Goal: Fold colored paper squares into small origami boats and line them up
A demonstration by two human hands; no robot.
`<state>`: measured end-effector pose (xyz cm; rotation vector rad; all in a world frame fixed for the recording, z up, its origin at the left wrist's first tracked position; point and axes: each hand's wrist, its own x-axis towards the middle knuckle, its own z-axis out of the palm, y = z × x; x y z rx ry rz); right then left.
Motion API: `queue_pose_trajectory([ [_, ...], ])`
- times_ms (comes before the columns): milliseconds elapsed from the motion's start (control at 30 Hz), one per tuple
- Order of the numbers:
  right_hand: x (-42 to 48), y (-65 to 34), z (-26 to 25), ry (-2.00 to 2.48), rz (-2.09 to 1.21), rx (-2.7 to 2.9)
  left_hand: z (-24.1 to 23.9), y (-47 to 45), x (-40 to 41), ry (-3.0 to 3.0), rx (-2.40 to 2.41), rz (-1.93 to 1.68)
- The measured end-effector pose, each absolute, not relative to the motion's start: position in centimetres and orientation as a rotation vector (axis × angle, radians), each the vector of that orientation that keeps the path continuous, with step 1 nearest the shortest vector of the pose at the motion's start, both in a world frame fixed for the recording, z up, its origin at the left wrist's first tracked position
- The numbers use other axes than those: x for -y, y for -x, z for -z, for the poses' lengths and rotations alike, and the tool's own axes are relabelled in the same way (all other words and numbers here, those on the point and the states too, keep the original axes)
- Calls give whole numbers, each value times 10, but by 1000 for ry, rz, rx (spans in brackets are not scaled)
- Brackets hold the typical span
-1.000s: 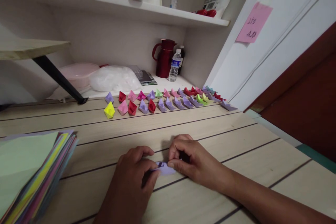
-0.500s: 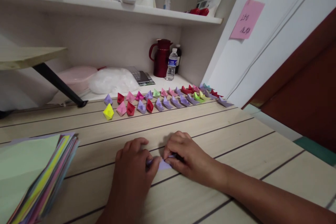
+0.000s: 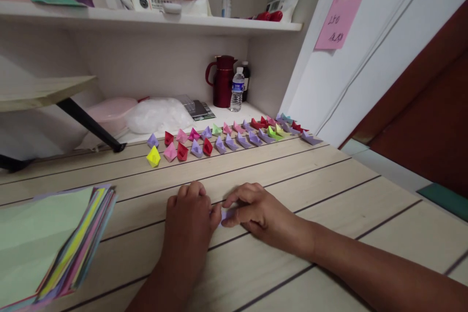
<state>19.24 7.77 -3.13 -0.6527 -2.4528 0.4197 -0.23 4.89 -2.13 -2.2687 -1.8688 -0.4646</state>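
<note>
A small piece of purple paper (image 3: 228,215) lies low over the table between my hands, mostly covered by fingers, so its folded shape is hidden. My left hand (image 3: 190,214) is closed at its left side, fingers curled under and thumb pressed at the paper's edge. From the right, my right hand (image 3: 258,212) reaches around the paper; its thumb and index finger are apart, with the thumb tip touching or just over the lower edge. Beyond the hands stand two rows of small folded paper boats, among them a yellow boat (image 3: 153,156) and a red boat (image 3: 182,151).
At the left lies a stack of coloured paper sheets (image 3: 44,239). A black bracket leg (image 3: 91,124) stands behind it. At the back are a plastic bag (image 3: 159,114), a dark red jug (image 3: 223,83) and a water bottle (image 3: 237,90), below a white shelf (image 3: 164,22).
My right thumb and index finger have spread from a pinch on the paper. My left fingers have curled in more. The view has shifted slightly.
</note>
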Motion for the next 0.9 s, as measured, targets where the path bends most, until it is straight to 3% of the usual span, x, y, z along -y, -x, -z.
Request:
queue_pose_trajectory([
  [267,-80,-195,33,703,-550,2462,26,64,-48,2067,1809,549],
  [467,-86,-196,29,657,-566,2497,23,79,-22,2444,1027,487],
  [700,-89,-197,23,583,-531,2523,26,81,-32,2639,918,267],
  [900,-90,-197,20,569,-510,2563,35,84,-30,2667,999,299],
])
